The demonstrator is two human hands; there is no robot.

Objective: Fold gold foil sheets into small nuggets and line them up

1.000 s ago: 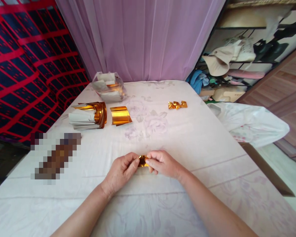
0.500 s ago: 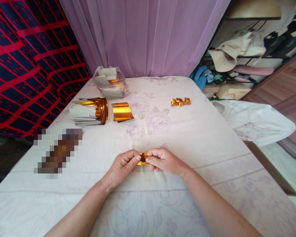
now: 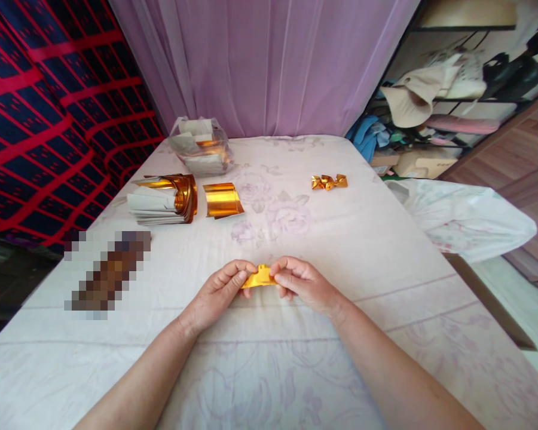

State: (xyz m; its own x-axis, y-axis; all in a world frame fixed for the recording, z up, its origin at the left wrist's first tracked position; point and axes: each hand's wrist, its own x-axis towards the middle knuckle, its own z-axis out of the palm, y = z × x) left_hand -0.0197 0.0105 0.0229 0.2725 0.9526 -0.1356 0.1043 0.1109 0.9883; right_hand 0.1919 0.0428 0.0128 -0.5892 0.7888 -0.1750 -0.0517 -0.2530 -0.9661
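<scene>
Between my two hands is a small folded piece of gold foil paper (image 3: 260,277), held just over the front middle of the table. My left hand (image 3: 222,289) pinches its left end between thumb and fingers. At its right end, my right hand (image 3: 301,283) grips it the same way. A finished-looking twisted gold foil piece (image 3: 329,182) lies farther back on the right. Back on the left, a curved gold foil sheet (image 3: 223,200) rests beside a thick stack of gold-and-white foil paper sheets (image 3: 164,201).
A clear plastic bag (image 3: 201,145) with more foil paper stands at the back left. A pixelated brown patch (image 3: 110,272) covers something on the left. The table has a floral cloth (image 3: 363,251). Shelves (image 3: 464,101) and a white bag (image 3: 470,215) border the right side.
The gold foil piece has been turned and spread, showing a flatter, brighter face with a small tab on top. My hands have moved slightly up and a little apart.
</scene>
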